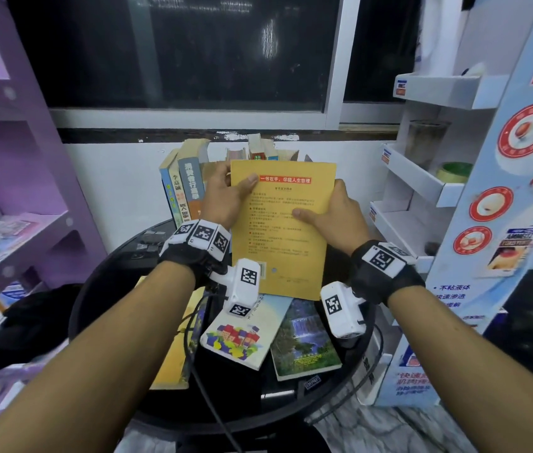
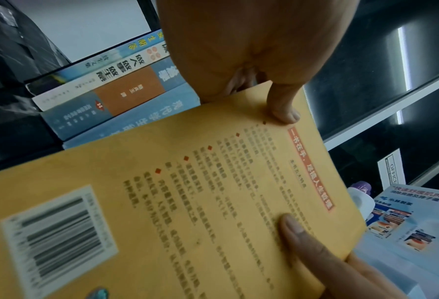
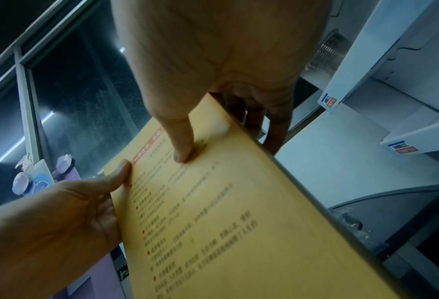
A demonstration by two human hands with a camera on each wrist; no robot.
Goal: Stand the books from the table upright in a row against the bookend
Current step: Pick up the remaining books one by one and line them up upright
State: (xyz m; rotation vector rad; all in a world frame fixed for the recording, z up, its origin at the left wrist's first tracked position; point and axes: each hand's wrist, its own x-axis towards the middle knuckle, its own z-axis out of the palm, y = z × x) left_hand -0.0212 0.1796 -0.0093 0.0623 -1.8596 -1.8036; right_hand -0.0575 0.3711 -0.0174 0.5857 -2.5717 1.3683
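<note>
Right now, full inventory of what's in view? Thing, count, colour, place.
yellow book: 1, yellow back cover with barcode, held above the table, tilted
standing books: at least 3, blue and white spines, back left of the table; more behind, count unclear
flat books: 3 visible, one yellow, one white with houses, one with a waterfall, near side of the table
round table: 1, black, centre
purple shelf: 1, left
white display rack: 1, white and blue, right
tape roll: 1, green, on the rack
window: dark, behind
left hand: grips the book's left edge
right hand: grips its right edge
</note>
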